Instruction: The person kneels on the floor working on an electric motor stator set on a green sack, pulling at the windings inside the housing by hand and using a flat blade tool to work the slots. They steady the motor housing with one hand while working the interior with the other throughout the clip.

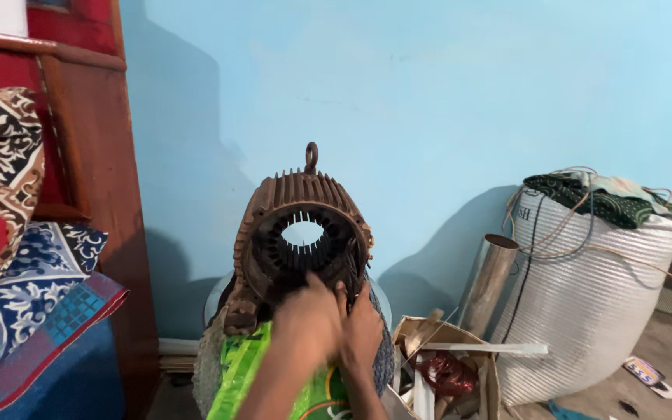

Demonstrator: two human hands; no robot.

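Blue wall behind motor housing (302, 233)

Packages and labels along the blue wall

A large white woven sack (585, 303) stands at the right against the wall, rounded and bulging, with dark printed lettering near its upper left side and a dark green cloth and loose cords on top. Just left of it, nearer, an open brown cardboard box (445, 365) sits on the floor, its flaps up, holding white strips and something red. On the floor at the far right, near the sack's foot, lies a small flat rectangular card (645, 372), white with yellow, red and blue print.
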